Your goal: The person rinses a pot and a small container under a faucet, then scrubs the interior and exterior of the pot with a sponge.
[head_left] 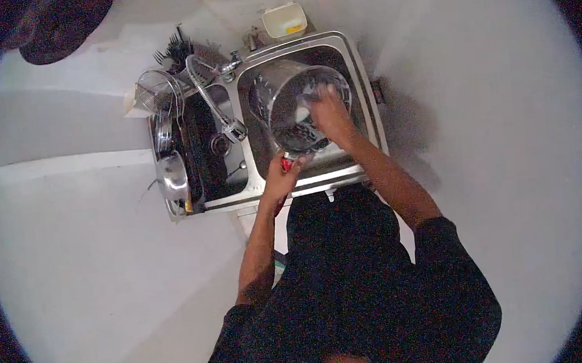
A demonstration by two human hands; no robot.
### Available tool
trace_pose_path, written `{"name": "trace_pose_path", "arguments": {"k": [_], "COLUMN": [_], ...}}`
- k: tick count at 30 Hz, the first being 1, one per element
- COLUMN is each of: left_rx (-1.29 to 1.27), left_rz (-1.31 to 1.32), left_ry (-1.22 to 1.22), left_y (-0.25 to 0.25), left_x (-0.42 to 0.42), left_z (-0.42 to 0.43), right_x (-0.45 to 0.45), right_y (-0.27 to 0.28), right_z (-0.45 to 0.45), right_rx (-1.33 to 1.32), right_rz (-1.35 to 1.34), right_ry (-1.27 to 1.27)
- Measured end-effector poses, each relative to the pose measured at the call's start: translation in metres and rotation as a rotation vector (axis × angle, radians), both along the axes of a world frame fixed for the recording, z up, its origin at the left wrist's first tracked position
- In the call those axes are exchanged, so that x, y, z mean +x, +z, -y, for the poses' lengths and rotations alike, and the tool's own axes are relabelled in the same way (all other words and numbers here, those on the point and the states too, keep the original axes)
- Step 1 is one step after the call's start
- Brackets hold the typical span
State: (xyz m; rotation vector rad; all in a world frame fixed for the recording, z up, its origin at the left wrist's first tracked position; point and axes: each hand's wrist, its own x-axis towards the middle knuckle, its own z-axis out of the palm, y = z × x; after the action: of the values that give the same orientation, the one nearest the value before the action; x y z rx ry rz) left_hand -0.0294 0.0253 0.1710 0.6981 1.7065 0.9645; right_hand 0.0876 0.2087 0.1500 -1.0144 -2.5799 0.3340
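Observation:
A large, deep metal pot (279, 125) lies tilted in the right sink basin, its round mouth facing me and streaks of white suds inside. My left hand (283, 172) is closed around its handle (286, 163), which shows red, at the basin's front edge. My right hand (330, 111) reaches into the pot's mouth with the fingers curled against the inner wall. Something whitish (302, 114) shows by those fingers; blur hides whether it is a scrubber or foam.
A flexible-neck faucet (207, 96) hangs over the left basin (236, 175). Metal strainers (158, 89), a small steel pot (172, 176) and a holder of dark utensils (177, 53) crowd the left side. Behind the sink sits a white container (284, 20) with something yellow inside.

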Motion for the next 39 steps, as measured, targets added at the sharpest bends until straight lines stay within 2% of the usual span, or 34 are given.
{"name": "trace_pose_path", "arguments": {"k": [2, 3, 6, 7, 8, 9, 10, 13, 15, 18, 21, 25, 27, 30, 33, 36, 39], "left_rx": [0.09, 0.141, 0.176, 0.111, 0.043, 0.122, 0.114, 0.104, 0.099, -0.087, -0.245, -0.347, -0.336, -0.352, -0.346, -0.346, -0.344], "left_rz": [-0.103, -0.129, -0.259, -0.34, -0.423, -0.376, -0.428, -0.579, -0.686, -0.789, -0.916, -1.024, -1.046, -1.06, -1.061, -1.037, -0.994], "left_ry": [-0.021, -0.036, -0.154, -0.181, -0.206, -0.154, -0.15, -0.162, -0.194, -0.196, -0.264, -0.261, -0.23, -0.198, -0.191, -0.199, -0.211], "left_y": [0.002, 0.001, -0.008, -0.006, -0.006, -0.007, -0.01, -0.016, -0.013, -0.018, -0.021, -0.035, -0.04, -0.04, -0.042, -0.038, -0.035], "left_x": [0.007, 0.01, 0.008, 0.007, 0.006, 0.008, 0.007, 0.004, -0.001, -0.009, -0.022, -0.032, -0.033, -0.031, -0.035, -0.034, -0.029], "left_z": [-0.001, -0.001, -0.005, -0.003, -0.001, 0.0, -0.001, -0.001, -0.001, -0.007, -0.014, -0.016, -0.017, -0.02, -0.017, -0.016, -0.018], "right_x": [-0.013, -0.021, -0.042, -0.043, -0.045, -0.05, -0.052, -0.076, -0.081, -0.063, -0.037, -0.004, 0.008, 0.018, 0.011, 0.019, -0.003], "right_y": [-0.038, -0.041, -0.078, -0.084, -0.093, -0.1, -0.104, -0.127, -0.136, -0.137, -0.138, -0.118, -0.132, -0.142, -0.049, -0.039, -0.012], "right_z": [-0.016, -0.032, -0.045, -0.043, -0.041, -0.038, -0.035, -0.018, -0.01, -0.007, 0.003, 0.029, 0.036, 0.045, 0.045, 0.037, 0.025], "right_rx": [0.159, -0.035, -0.366, -0.23, -0.198, -0.217, -0.3, -0.742, -0.922, -1.035, -1.115, -1.321, -1.546, -1.401, -0.963, -0.186, -0.219], "right_rz": [0.063, 0.326, 0.397, 0.575, 0.627, 0.616, 0.513, -0.147, -0.436, -0.617, -0.663, -0.665, -0.846, -1.209, -1.236, -0.781, -0.506], "right_ry": [-0.006, 0.125, -0.007, 0.128, 0.194, 0.232, 0.232, 0.212, 0.243, 0.271, 0.171, -0.21, -0.437, -0.602, -0.933, -0.461, -0.127]}}
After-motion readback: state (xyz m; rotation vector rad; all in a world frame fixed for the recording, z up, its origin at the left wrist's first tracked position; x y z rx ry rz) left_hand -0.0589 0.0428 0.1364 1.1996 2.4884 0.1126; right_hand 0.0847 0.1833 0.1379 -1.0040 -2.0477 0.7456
